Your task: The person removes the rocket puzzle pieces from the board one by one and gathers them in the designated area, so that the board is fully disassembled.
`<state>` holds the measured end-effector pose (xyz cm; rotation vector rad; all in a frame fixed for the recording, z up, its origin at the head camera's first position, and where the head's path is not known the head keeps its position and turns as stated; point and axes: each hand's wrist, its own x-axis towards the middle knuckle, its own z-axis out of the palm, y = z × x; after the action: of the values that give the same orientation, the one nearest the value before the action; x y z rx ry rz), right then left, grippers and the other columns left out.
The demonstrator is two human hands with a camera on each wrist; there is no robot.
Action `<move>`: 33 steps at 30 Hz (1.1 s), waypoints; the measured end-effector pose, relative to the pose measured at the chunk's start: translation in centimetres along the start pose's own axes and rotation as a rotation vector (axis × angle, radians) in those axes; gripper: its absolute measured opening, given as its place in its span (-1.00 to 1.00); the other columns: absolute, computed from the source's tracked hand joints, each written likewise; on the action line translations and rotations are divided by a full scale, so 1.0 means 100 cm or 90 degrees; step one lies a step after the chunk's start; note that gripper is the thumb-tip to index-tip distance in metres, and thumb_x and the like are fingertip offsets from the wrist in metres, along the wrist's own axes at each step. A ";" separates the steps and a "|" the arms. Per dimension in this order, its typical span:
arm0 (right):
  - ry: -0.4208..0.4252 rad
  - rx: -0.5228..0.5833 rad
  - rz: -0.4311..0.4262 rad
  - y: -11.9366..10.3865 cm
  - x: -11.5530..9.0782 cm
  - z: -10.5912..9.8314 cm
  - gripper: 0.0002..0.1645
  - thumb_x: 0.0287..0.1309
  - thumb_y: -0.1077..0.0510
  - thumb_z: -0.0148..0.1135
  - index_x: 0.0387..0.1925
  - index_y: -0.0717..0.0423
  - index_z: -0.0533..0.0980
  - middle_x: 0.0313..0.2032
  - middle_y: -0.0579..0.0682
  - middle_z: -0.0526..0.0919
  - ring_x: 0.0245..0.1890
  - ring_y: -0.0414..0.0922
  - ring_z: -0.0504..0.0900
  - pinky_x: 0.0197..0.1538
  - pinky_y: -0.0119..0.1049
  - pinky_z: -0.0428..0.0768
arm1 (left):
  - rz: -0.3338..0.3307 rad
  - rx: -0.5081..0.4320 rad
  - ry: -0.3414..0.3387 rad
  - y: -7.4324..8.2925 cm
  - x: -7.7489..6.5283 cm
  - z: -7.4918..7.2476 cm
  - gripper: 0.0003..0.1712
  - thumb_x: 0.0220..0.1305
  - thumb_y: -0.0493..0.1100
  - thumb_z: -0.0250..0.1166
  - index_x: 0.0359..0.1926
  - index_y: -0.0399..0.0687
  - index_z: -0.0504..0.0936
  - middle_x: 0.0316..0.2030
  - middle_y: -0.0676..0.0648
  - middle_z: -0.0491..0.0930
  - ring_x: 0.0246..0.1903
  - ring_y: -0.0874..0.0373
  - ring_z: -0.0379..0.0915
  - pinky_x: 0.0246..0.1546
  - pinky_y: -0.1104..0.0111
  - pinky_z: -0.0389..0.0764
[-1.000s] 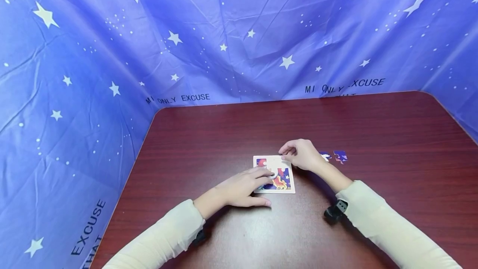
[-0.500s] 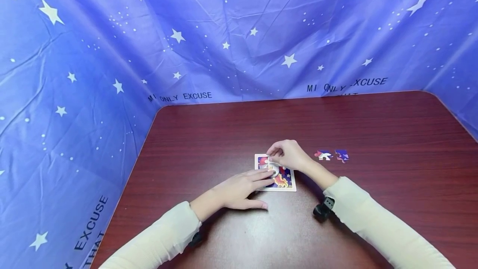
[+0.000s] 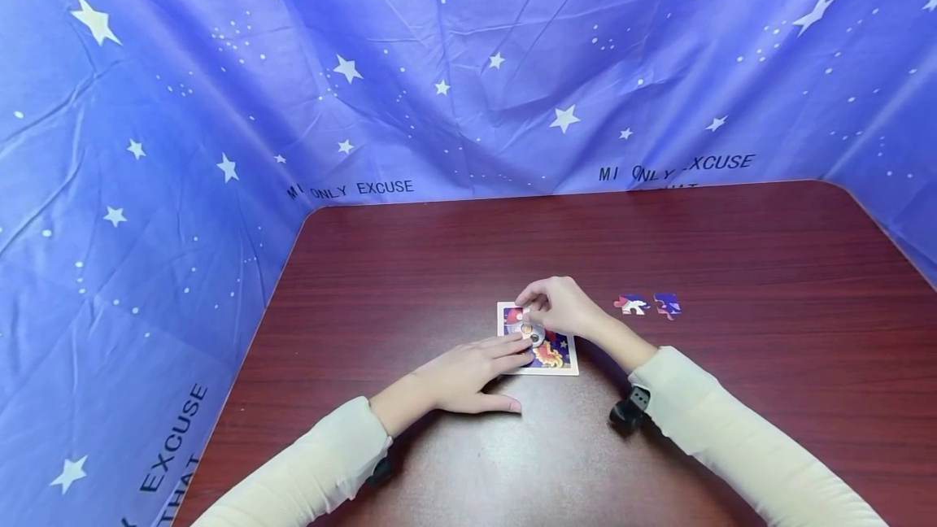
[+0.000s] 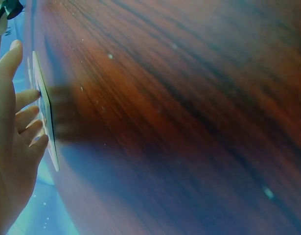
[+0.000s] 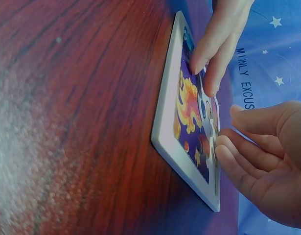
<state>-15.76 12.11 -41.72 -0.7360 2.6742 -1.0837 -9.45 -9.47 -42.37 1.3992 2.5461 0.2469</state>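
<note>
A white-framed jigsaw puzzle [image 3: 540,372] with a rocket picture lies flat on the table. My left hand [image 3: 472,372] rests its straight fingers on the puzzle's left part, with the thumb on the table beside its near edge. In the left wrist view the fingertips of the left hand [image 4: 18,122] touch the puzzle. Over the puzzle's far side, my right hand [image 3: 564,305] holds a puzzle piece in curled fingers; the fingers hide most of it. In the right wrist view the right hand [image 5: 267,156] has its fingertips down at the puzzle's surface.
Two loose puzzle pieces lie to the right of my right hand: one red, white and blue [image 3: 632,305], the other purple [image 3: 667,305]. The dark red wooden table [image 3: 410,267] ends at a blue star-printed curtain [image 3: 410,63] at the back and sides.
My right hand has moved left, from the puzzle's far right corner to its far middle, where a rocket part now shows on the bare backing. The left hand stays on the puzzle.
</note>
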 end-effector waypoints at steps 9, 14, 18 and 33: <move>-0.015 -0.005 -0.005 -0.002 0.003 0.001 -0.79 -0.03 0.34 0.36 -0.25 0.22 0.66 -0.37 0.04 0.75 -0.45 -0.28 0.62 -0.33 -0.48 0.62 | -0.003 -0.010 0.004 -0.002 0.001 0.000 -0.21 0.29 0.34 0.08 0.40 0.04 0.29 0.47 0.00 0.17 0.48 0.18 0.05 0.48 0.31 0.17; -0.018 -0.058 -0.021 -0.007 0.003 0.001 -0.77 -0.05 0.34 0.37 -0.25 0.21 0.67 -0.37 0.00 0.75 -0.41 -0.24 0.62 -0.30 -0.43 0.61 | -0.006 -0.027 0.004 -0.002 0.002 -0.001 -0.23 0.29 0.32 0.10 0.39 0.04 0.32 0.45 0.00 0.20 0.47 0.19 0.08 0.47 0.32 0.19; -0.024 -0.136 -0.074 -0.014 0.003 0.002 -0.74 -0.06 0.33 0.38 -0.23 0.23 0.66 -0.31 0.03 0.75 -0.30 -0.13 0.67 -0.18 -0.25 0.65 | -0.009 -0.036 0.003 -0.003 0.003 -0.001 -0.23 0.29 0.31 0.12 0.39 0.04 0.32 0.45 0.01 0.21 0.46 0.20 0.08 0.47 0.34 0.18; -0.045 -0.096 -0.072 -0.012 0.006 0.007 -0.79 -0.07 0.35 0.33 -0.28 0.23 0.63 -0.47 -0.02 0.64 -0.48 -0.25 0.52 -0.36 -0.50 0.45 | -0.005 -0.052 0.014 -0.006 0.004 0.002 -0.24 0.28 0.29 0.15 0.37 0.04 0.33 0.44 0.01 0.23 0.46 0.21 0.09 0.48 0.35 0.17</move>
<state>-15.56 10.65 -41.36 -0.9442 2.7048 -0.8695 -10.08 -9.38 -42.72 1.3628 2.5281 0.3615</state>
